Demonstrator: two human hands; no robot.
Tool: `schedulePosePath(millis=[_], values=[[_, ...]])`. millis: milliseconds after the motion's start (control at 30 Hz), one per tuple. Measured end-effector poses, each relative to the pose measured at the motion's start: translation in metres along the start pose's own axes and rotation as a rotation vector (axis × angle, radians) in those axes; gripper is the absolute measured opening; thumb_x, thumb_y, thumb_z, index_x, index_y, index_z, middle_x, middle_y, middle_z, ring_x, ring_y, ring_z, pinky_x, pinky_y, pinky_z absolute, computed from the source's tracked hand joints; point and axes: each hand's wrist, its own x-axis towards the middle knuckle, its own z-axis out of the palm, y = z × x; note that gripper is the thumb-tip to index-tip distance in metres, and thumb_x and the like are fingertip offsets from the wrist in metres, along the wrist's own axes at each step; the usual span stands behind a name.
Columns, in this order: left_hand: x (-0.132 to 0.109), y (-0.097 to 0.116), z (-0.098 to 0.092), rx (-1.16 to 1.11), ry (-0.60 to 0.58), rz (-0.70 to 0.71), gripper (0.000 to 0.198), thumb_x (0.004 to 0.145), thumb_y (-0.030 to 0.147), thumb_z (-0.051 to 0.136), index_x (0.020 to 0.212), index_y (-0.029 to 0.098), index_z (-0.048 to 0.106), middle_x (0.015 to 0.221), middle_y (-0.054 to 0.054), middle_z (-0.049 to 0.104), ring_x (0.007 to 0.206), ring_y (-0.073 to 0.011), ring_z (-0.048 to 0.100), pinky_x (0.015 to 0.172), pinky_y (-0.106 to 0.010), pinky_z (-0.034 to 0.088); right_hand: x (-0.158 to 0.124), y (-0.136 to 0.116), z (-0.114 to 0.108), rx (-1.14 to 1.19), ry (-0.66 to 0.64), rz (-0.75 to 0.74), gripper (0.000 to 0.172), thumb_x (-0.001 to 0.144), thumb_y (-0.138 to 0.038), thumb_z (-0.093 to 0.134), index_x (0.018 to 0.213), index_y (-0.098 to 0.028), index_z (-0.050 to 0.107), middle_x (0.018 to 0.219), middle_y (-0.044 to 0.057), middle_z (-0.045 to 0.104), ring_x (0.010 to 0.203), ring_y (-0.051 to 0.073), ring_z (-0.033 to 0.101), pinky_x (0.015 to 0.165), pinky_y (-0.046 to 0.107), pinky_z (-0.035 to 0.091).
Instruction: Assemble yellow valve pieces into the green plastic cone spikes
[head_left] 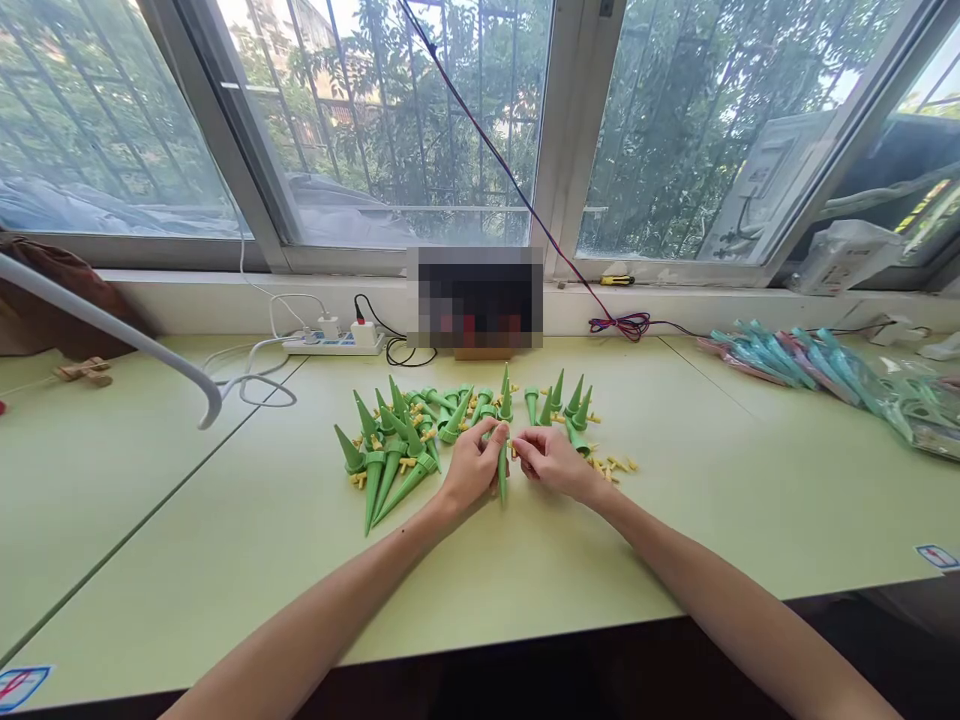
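My left hand is closed around a green plastic spike, whose narrow tip points down toward me. Close beside it, my right hand pinches a small yellow plastic piece against the spike's side. Fingers hide most of that piece. Many more green spikes lie in a heap to the left and behind my hands, some with yellow pieces among them. A few spikes stand or lie behind my right hand. Loose yellow pieces are scattered right of my right wrist.
A white power strip with plugs and cables lies at the table's back left. A white curved tube reaches in from the left. Plastic-bagged items lie at the right. A yellow cutter rests on the sill.
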Motion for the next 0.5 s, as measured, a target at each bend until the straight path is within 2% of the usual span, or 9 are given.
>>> schedulePosePath(millis=[133,267,400,500], values=[[0.0,0.004,0.002,-0.14,-0.001,-0.128,0.046,0.085,0.066,0.057,0.081,0.021,0.05,0.043,0.006,0.053,0.024,-0.0071,0.033,0.026,-0.018,0.019,-0.002,-0.004,-0.002,-0.313,0.088,-0.2,0.029,0.096,-0.032,0.049,0.07,-0.019,0.053,0.06,0.0,0.053,0.056,0.013,0.045,0.058,0.026,0.036],[-0.001,0.009,0.002,-0.286,-0.041,-0.256,0.048,0.082,0.067,0.061,0.084,0.021,0.049,0.045,0.007,0.054,0.024,-0.0043,0.025,0.026,-0.017,0.019,-0.001,-0.002,-0.004,-0.428,0.112,-0.35,0.029,0.098,-0.03,0.046,0.072,-0.02,0.051,0.066,0.001,0.053,0.06,0.015,0.045,0.063,0.027,0.036],[-0.002,0.011,0.002,-0.312,-0.051,-0.274,0.049,0.081,0.067,0.063,0.085,0.021,0.049,0.044,0.007,0.053,0.024,-0.0037,0.024,0.026,-0.016,0.02,0.0,0.001,-0.004,-0.45,0.108,-0.375,0.029,0.1,-0.031,0.044,0.073,-0.021,0.05,0.069,0.002,0.055,0.062,0.016,0.047,0.064,0.027,0.037],[-0.002,0.008,0.003,-0.256,-0.033,-0.211,0.046,0.084,0.066,0.059,0.082,0.02,0.049,0.043,0.008,0.051,0.023,-0.0046,0.027,0.026,-0.016,0.02,0.0,0.002,-0.003,-0.442,0.103,-0.345,0.028,0.099,-0.029,0.044,0.072,-0.021,0.049,0.069,0.002,0.055,0.063,0.016,0.048,0.063,0.027,0.037]])
